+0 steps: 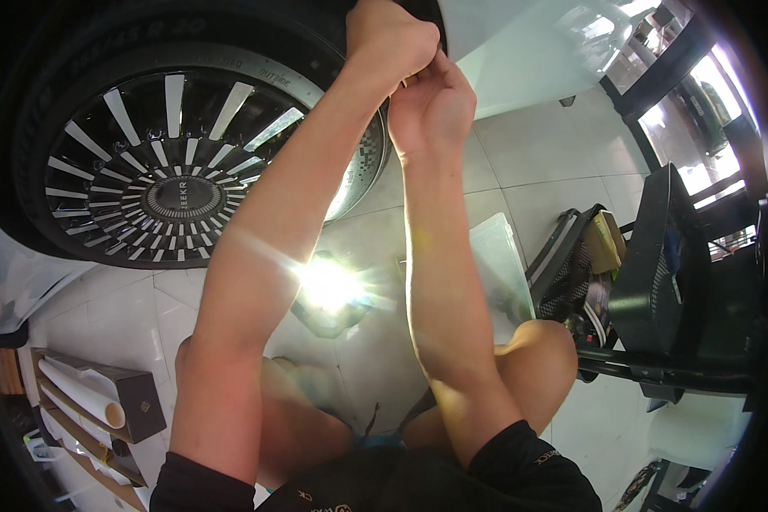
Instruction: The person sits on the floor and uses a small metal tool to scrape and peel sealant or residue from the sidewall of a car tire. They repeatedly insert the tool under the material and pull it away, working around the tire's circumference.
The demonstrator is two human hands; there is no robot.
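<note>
My left hand (390,40) is closed at the edge of the wheel arch, just above the tyre (256,30); whatever it grips is hidden. Right below it, my right hand (433,109) is turned palm up. Its fingers curl in against the left hand and are mostly covered, so what they pinch cannot be made out. Both hands are between the tyre and the pale car body panel (520,51). The wheel rim (179,196), black with bright silver spokes, lies to the left of my forearms.
A bright work lamp (328,286) shines up from the tiled floor between my arms. To its right lies a translucent sheet (499,256). Farther right stand a dark bag (567,264) and a black cart (657,273). Open boxes with a white roll (81,392) lie at lower left.
</note>
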